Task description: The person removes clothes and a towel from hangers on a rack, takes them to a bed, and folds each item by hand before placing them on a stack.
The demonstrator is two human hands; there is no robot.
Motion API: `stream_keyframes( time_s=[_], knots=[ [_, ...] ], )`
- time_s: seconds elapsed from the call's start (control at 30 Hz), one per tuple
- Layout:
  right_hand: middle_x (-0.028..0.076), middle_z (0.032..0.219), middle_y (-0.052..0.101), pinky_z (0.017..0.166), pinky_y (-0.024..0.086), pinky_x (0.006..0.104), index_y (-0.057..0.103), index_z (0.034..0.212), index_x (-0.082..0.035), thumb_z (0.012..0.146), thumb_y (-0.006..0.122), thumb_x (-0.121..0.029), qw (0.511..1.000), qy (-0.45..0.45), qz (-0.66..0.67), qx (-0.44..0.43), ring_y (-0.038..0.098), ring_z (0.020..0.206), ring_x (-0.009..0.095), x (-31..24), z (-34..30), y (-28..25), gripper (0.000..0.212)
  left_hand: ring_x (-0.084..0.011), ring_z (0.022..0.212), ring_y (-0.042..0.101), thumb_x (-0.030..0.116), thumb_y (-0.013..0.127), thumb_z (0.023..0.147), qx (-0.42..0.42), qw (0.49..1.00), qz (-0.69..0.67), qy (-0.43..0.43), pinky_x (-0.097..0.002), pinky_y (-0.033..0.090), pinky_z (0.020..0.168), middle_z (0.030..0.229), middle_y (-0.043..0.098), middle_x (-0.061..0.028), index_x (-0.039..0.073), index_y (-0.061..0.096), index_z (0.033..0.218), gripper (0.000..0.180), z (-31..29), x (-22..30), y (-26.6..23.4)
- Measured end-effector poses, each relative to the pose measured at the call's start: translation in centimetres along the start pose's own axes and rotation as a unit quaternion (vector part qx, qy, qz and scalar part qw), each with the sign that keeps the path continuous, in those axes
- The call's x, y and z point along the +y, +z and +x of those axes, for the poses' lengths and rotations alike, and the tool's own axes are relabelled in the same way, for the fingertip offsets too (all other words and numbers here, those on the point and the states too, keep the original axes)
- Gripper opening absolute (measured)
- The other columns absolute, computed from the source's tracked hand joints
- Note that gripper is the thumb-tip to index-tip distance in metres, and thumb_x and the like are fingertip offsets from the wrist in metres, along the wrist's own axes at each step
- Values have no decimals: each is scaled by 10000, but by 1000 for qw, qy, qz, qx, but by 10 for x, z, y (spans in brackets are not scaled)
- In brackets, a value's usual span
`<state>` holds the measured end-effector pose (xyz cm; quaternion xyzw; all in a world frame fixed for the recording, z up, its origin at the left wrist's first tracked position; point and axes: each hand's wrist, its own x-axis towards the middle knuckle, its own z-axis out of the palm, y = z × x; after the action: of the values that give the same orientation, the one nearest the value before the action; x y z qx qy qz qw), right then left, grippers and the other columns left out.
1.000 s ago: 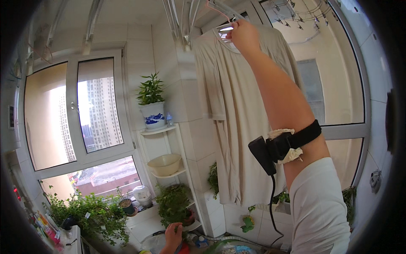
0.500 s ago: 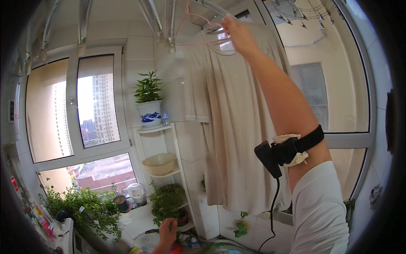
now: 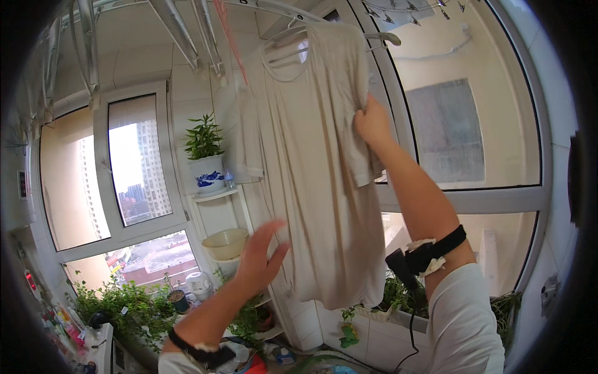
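a tall window point(image 3: 445, 134) fills the right of the scene, with a second window point(image 3: 136, 163) at left. a beige shirt point(image 3: 324, 162) hangs full length before me at centre, its neck near the top of the view and its hem above the tiled floor edge. a narrow white shelf point(image 3: 215, 195) stands in the corner to its left. leafy greenery point(image 3: 128, 311) spreads below the left window. a hanger point(image 3: 288, 57) shows inside the shirt's neck opening. a pale basin point(image 3: 224, 244) sits on the shelf below a blue-and-white pot point(image 3: 208, 173). my right grip point(image 3: 375, 121) is at the shirt's sleeve, fingers bent against its outer edge; whether they pinch the cloth, i cannot tell. my left grip point(image 3: 261, 257) is spread, thumb apart from fingers, by the shirt's lower left side. black straps point(image 3: 450, 242) circle my arms. a small clear bottle point(image 3: 229, 179) stands just beside the pot.
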<state>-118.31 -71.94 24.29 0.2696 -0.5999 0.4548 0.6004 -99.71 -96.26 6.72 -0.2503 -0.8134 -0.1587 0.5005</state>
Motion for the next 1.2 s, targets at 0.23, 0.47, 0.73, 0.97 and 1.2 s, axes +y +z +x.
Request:
stream_keyframes(
  time_s=[0.23, 0.47, 0.73, 0.97, 1.2],
  knots=[
    [266, 960, 580, 804, 430, 461, 507, 1106, 1, 775, 443, -26, 994, 27, 102, -27, 543, 918, 427, -37, -34, 5, 339, -376, 1190, 413, 231, 574, 812, 218, 944, 103, 225, -398, 332, 992, 1318, 400, -206, 28, 428, 1257, 511, 250, 74, 1],
    [293, 873, 560, 762, 427, 475, 507, 1023, 20, 776, 466, -27, 986, -4, 118, -116, 541, 866, 447, -39, -62, -2, 255, -356, 1124, 487, 232, 595, 786, 145, 970, 196, -5, -401, 429, 917, 1314, 400, -214, 71, 518, 1203, 454, 375, 103, -6],
    [202, 755, 557, 640, 444, 340, 508, 945, 30, 811, 559, -107, 947, 2, 194, -255, 561, 684, 277, -39, -101, -52, 199, -294, 1017, 587, 161, 556, 783, 217, 918, 306, -125, -382, 485, 830, 1078, 612, -140, 63, 608, 1066, 305, 409, 66, -8],
    [92, 776, 611, 659, 463, 288, 583, 1050, -11, 852, 551, -125, 936, 11, 214, -280, 571, 693, 151, -1, -119, -88, 230, -310, 998, 589, 196, 490, 820, 262, 910, 297, -123, -412, 484, 787, 1053, 629, -126, 131, 601, 1084, 294, 399, 36, -13],
    [46, 776, 608, 619, 452, 255, 603, 1031, -22, 847, 568, -122, 946, 84, 199, -240, 537, 660, 98, 11, -106, -104, 212, -337, 919, 596, 170, 472, 809, 297, 892, 326, -94, -441, 478, 748, 982, 613, -172, 173, 551, 1151, 352, 368, 60, -16]
  ],
)
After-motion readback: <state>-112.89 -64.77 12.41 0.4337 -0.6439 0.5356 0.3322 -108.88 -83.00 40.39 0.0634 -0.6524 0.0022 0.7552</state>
